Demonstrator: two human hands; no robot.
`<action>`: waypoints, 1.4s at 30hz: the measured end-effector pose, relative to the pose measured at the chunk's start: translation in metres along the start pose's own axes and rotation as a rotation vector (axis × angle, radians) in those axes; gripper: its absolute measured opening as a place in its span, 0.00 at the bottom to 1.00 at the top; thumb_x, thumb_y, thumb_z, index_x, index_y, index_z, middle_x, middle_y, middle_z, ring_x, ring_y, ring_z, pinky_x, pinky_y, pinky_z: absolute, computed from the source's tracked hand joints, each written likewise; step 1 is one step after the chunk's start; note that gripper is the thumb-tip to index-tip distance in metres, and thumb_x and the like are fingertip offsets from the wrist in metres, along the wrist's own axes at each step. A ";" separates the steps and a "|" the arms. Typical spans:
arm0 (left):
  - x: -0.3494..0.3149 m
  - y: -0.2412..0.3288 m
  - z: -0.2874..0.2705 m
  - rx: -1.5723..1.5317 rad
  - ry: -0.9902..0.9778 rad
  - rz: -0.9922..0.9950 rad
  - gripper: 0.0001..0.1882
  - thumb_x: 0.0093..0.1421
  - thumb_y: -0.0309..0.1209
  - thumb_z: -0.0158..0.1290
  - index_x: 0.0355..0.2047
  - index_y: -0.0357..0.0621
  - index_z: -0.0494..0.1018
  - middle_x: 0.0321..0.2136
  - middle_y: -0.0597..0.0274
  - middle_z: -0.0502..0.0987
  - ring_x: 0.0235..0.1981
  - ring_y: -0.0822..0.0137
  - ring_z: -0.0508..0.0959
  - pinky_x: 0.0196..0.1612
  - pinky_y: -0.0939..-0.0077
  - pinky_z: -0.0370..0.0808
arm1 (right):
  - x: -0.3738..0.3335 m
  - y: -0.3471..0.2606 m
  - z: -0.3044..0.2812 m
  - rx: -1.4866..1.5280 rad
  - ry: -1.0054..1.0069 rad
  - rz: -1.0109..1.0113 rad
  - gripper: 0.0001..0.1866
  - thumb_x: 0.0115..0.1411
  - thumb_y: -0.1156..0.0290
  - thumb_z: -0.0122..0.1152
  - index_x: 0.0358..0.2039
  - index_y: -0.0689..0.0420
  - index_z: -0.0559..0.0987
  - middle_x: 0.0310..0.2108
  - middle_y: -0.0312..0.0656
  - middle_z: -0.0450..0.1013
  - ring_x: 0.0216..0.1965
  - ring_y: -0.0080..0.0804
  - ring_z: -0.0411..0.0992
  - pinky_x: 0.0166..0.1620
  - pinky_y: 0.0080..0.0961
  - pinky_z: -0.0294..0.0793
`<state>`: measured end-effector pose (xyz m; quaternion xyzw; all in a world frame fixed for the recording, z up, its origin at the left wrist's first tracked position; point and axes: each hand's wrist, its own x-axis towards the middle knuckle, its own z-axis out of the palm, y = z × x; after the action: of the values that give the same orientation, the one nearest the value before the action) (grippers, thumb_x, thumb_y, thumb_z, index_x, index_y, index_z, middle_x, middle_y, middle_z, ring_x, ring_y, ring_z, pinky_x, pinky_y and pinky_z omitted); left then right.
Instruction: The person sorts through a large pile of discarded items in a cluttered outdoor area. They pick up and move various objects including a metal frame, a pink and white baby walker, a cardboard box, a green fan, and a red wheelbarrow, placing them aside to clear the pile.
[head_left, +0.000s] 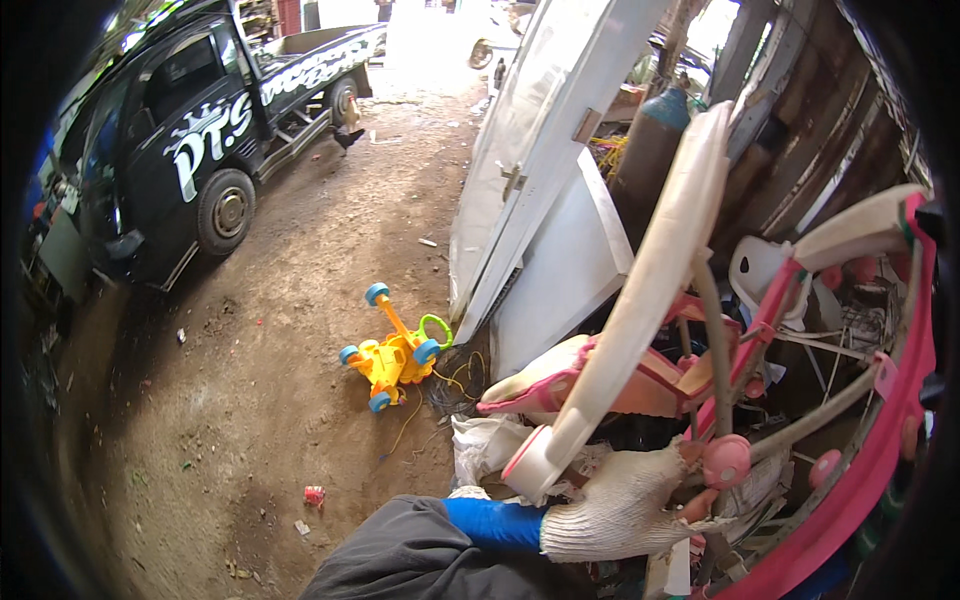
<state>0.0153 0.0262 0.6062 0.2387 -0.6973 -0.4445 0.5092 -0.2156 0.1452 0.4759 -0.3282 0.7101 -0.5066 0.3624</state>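
Adjoining round pink disc, knit-gloved hand

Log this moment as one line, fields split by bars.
Gloved hand: beside pink knob, grip unclear | beige curved rail: tilted | yellow toy: on dirt floor | black truck: upper left

We see blown-out daylight at 12 o'clock through the far opening | we find the dirt floor dimming toward 8 o'clock | we note shadow beneath the black truck at 10 o'clock | we get bent, blackened edges all round
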 end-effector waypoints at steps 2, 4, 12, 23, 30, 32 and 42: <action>-0.025 0.014 -0.010 0.082 0.044 -0.052 0.23 0.58 0.39 0.67 0.49 0.42 0.75 0.30 0.50 0.79 0.32 0.52 0.82 0.35 0.64 0.78 | -0.008 -0.011 0.000 -0.019 -0.065 -0.024 0.19 0.64 0.53 0.65 0.43 0.57 0.79 0.39 0.39 0.76 0.37 0.23 0.74 0.37 0.28 0.75; -0.057 0.027 -0.017 0.160 0.079 -0.099 0.22 0.58 0.39 0.66 0.48 0.42 0.76 0.31 0.50 0.80 0.32 0.52 0.81 0.37 0.61 0.77 | -0.011 -0.028 0.000 -0.040 -0.147 -0.079 0.18 0.64 0.54 0.65 0.43 0.57 0.79 0.39 0.39 0.76 0.37 0.23 0.74 0.37 0.27 0.75; -0.193 0.077 -0.007 0.154 0.347 -0.317 0.26 0.55 0.30 0.71 0.51 0.34 0.76 0.30 0.62 0.84 0.33 0.75 0.81 0.43 0.75 0.79 | -0.015 -0.181 -0.015 -0.087 -0.478 -0.436 0.15 0.66 0.56 0.65 0.41 0.55 0.79 0.38 0.38 0.76 0.36 0.21 0.74 0.35 0.26 0.75; -0.301 0.084 -0.061 0.034 0.790 -0.475 0.12 0.61 0.26 0.62 0.41 0.29 0.78 0.31 0.59 0.83 0.31 0.76 0.80 0.35 0.77 0.78 | -0.004 -0.169 0.163 -0.020 -0.774 -0.472 0.18 0.61 0.53 0.71 0.33 0.56 0.80 0.26 0.30 0.75 0.27 0.17 0.71 0.30 0.20 0.71; -0.343 0.011 -0.147 0.520 0.794 -0.651 0.12 0.59 0.32 0.62 0.30 0.32 0.82 0.23 0.59 0.82 0.21 0.76 0.79 0.25 0.79 0.74 | 0.030 -0.035 0.261 0.002 -1.004 -0.328 0.21 0.63 0.50 0.68 0.39 0.58 0.83 0.27 0.29 0.75 0.28 0.17 0.71 0.29 0.20 0.70; -0.354 -0.022 -0.183 0.453 0.869 -0.884 0.17 0.56 0.39 0.66 0.27 0.34 0.82 0.18 0.63 0.79 0.20 0.75 0.78 0.25 0.75 0.73 | 0.045 0.025 0.262 0.059 -0.960 -0.255 0.20 0.64 0.51 0.68 0.36 0.57 0.82 0.27 0.29 0.75 0.29 0.18 0.71 0.30 0.22 0.70; -0.473 -0.245 -0.395 0.403 0.672 -1.170 0.27 0.41 0.42 0.76 0.32 0.34 0.78 0.26 0.59 0.80 0.29 0.70 0.80 0.33 0.72 0.78 | 0.082 0.318 0.142 -0.676 -0.686 0.547 0.20 0.59 0.48 0.71 0.25 0.51 0.80 0.19 0.33 0.75 0.16 0.26 0.68 0.20 0.28 0.65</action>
<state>0.5240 0.1287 0.1933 0.7885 -0.3283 -0.4099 0.3201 -0.1698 0.0945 0.1249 -0.3760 0.7338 -0.0021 0.5659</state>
